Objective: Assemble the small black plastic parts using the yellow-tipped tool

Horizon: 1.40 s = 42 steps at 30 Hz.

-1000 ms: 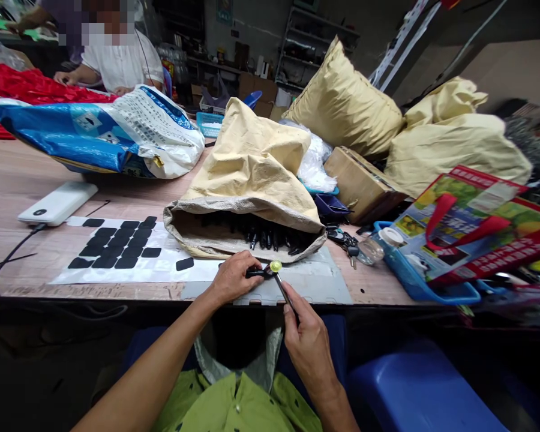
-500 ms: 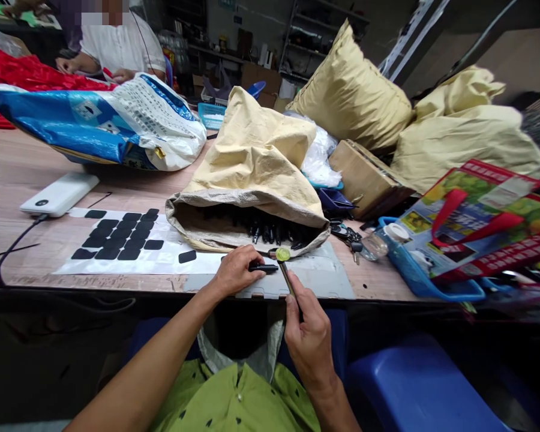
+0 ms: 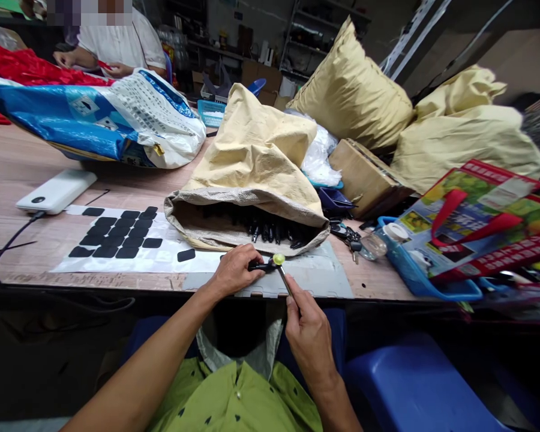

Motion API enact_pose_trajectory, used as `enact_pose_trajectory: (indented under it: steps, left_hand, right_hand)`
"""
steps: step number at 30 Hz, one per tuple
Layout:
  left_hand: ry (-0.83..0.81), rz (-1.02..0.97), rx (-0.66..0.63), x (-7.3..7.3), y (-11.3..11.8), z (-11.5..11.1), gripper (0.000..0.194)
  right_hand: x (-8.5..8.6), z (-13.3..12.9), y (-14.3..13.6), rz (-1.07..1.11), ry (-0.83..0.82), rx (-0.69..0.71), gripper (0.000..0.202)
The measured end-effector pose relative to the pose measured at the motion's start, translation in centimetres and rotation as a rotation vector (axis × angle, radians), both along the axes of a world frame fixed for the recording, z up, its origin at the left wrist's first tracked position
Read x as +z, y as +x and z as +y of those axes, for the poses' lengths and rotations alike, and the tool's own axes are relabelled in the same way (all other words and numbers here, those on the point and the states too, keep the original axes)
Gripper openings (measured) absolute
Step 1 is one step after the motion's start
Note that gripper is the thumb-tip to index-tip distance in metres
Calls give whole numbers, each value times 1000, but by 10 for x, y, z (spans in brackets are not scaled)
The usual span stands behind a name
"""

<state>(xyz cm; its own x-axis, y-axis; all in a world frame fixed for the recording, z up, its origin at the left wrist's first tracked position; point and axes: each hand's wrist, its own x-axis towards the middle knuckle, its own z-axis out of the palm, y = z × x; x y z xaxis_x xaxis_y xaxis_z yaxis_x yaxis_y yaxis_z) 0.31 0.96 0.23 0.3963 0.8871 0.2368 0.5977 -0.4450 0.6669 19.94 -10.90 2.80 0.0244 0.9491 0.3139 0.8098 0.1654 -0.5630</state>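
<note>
My left hand (image 3: 234,270) rests at the table's front edge, its fingers closed around a slim black pen-like piece (image 3: 260,266) that lies over a grey board (image 3: 333,279). My right hand (image 3: 309,318) grips the handle of a small hammer (image 3: 283,277). The hammer's yellow-green head (image 3: 278,259) is at the right end of the black piece; whether they touch I cannot tell. Just behind both hands, a beige cloth sack (image 3: 256,150) lies with its mouth facing me, and several black pieces (image 3: 270,230) show inside.
Black rounded patches (image 3: 117,233) lie on a white sheet (image 3: 72,264) at left, by a white power bank (image 3: 57,191). A blue-white bag (image 3: 117,123) stands behind. Keys (image 3: 354,247) and a blue basket (image 3: 432,285) are at right. Across the table, a person holds something red.
The hammer head has come down and slightly left onto or close to the black piece's end. My left hand has stayed nearly in place. The whole view has shifted slightly.
</note>
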Motion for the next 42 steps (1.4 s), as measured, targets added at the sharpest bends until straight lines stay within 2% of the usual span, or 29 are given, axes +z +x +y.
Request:
enact_pose_trajectory:
  steps: [3, 8, 11, 14, 17, 20, 21, 22, 25, 27, 31, 34, 42]
  left_hand:
    - [3, 7, -4, -1, -1, 0, 14]
    - [-1, 1, -14, -2, -2, 1, 13]
    - [-14, -17, -29, -1, -3, 1, 13]
    - [-24, -30, -40, 0, -3, 1, 14]
    - [-16, -44, -56, 0, -4, 2, 14]
    - [-19, -75, -81, -1, -6, 2, 13]
    - [-19, -82, -88, -1, -6, 2, 13]
    - [-17, -85, -92, -1, -6, 2, 14]
    - [2, -76, -98, -1, -7, 0, 16]
    - [20, -82, -106, -1, -7, -1, 17]
    - [49, -128, -134, -4, -7, -1, 19]
    - [78, -89, -130, -5, -5, -1, 20]
    - [212, 211, -111, -3, 1, -6, 23]
  right_hand:
    - [1, 1, 8, 22, 16, -63, 46]
    - [6, 8, 45, -42, 74, -346, 50]
    - [-6, 18, 76, -165, 45, -455, 58]
    - [-24, 31, 100, -243, 12, -457, 57]
    - [-26, 39, 101, -268, 6, -454, 48]
    - [-7, 40, 78, -303, 82, -468, 41]
    - [0, 40, 67, -270, 145, -436, 40]
    - [7, 41, 55, -196, 186, -327, 39]
    - [14, 48, 21, 78, 26, 78, 42]
    - [9, 56, 4, 128, -34, 212, 43]
    - [-10, 71, -10, 29, -21, 227, 26]
    - [-19, 76, -12, -55, -6, 212, 27]
    - [-23, 78, -10, 51, 4, 171, 25]
